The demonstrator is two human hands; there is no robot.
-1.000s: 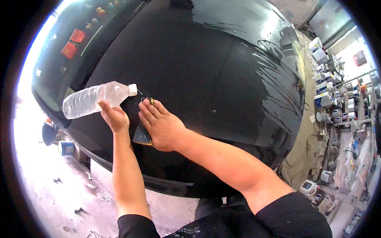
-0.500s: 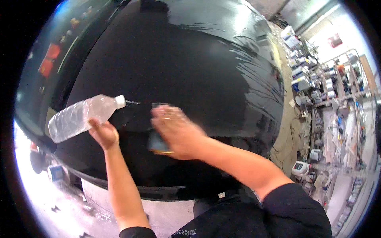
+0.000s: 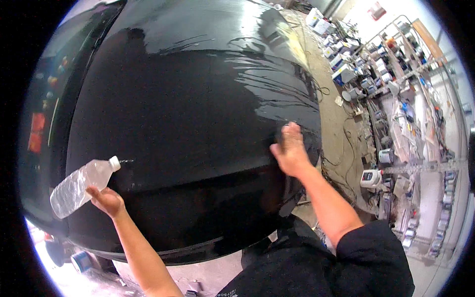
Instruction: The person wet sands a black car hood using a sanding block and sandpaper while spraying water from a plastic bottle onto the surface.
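My left hand [image 3: 108, 200] grips a clear plastic bottle [image 3: 79, 188] with a white cap. The bottle tilts over the left part of a wet, black car hood [image 3: 173, 114], its cap pointing right. A thin squirt of water [image 3: 127, 161] leaves the cap. Near the hood's right edge, my right hand [image 3: 295, 153] lies palm down over a dark flat pad [image 3: 282, 138]. Most of the pad is hidden beneath the fingers, so its exact kind cannot be told. Streaks of water run across the hood's far right part.
The windshield [image 3: 44, 114] borders the hood on the left. Beyond its right edge lie cables [image 3: 346, 163] on the floor, a white jug [image 3: 371, 178], and a metal rack [image 3: 396, 84] with several cans and boxes. A bucket [image 3: 81, 261] stands at the lower left.
My right hand has swept with the pad from the hood's middle to its right edge. The bottle in my left hand sits lower and slightly farther left; the view has shifted.
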